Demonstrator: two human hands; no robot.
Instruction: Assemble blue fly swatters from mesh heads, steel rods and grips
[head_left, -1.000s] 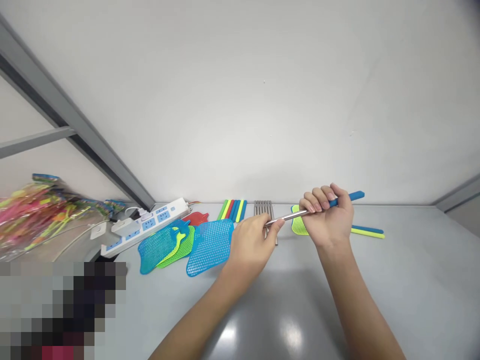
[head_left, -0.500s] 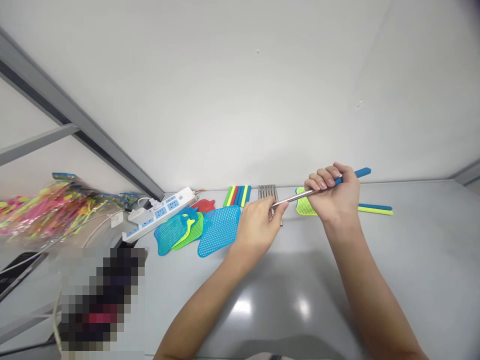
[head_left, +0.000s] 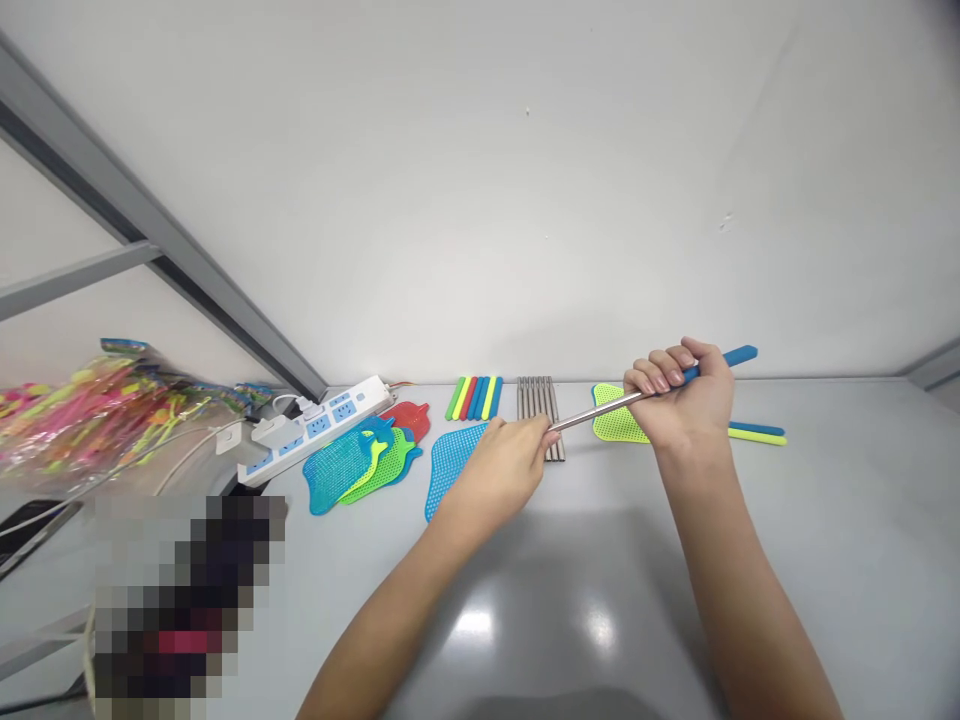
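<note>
Between my hands is a blue fly swatter [head_left: 454,462] with a metal rod and a blue handle. My left hand [head_left: 504,462] is closed where the rod meets the perforated head, and it hides that joint. My right hand [head_left: 686,390] wraps its fingers round the blue handle, whose end sticks out to the upper right. Behind my left hand lies a row of metal rods [head_left: 534,395]. Left of them is a row of coloured handles [head_left: 474,398] in green, yellow, red and blue.
Loose swatter heads [head_left: 341,470] overlap at the left beside a white power strip [head_left: 322,428]. A yellow-green swatter [head_left: 619,418] lies over a blue one behind my right hand. Bagged colourful items [head_left: 97,420] fill the far left, near a metal frame [head_left: 150,190].
Both hands and the swatter have shifted slightly; the swatter head has moved right, uncovering more of the loose heads. My grips look the same.
</note>
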